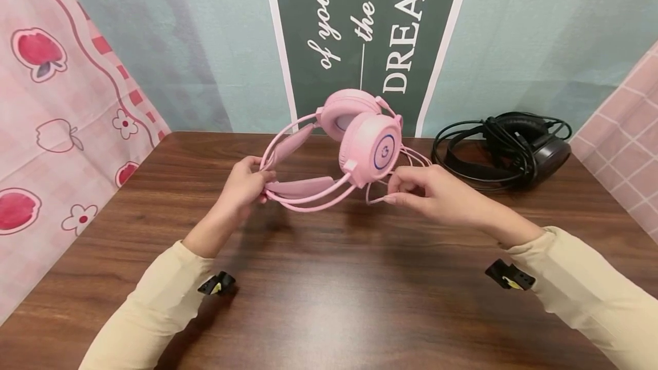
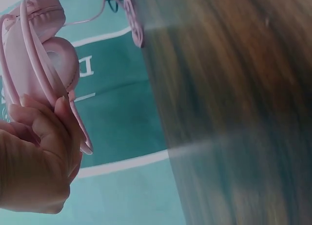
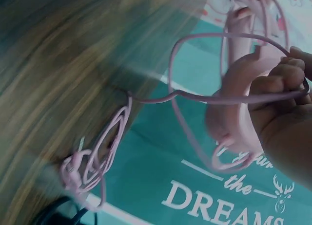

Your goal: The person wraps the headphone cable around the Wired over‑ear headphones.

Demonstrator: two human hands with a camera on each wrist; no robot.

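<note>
Two hands are at work. The left hand [image 1: 247, 184] is curled tight on the band [image 1: 303, 187] of the pink headphones [image 1: 362, 144]. The right hand [image 1: 434, 193] has its thumb and finger together, pinching one thin pink cord [image 3: 214, 99].

The pink headphones are up above the table [image 1: 329, 290], tipped, between the two hands. The band end is in the left hand, and the two round ear cups [image 1: 372, 153] stick out away from it. The near cup is just beside the right hand. Loops of the cord lie past that hand.

There are two pairs of headphones in all. The other pair, the black headphones [image 1: 545, 156], sits on the table at the back right, with its black cord [image 1: 514, 144] wound round it. Behind is one dark green panel [image 1: 303, 33] with white words.
</note>
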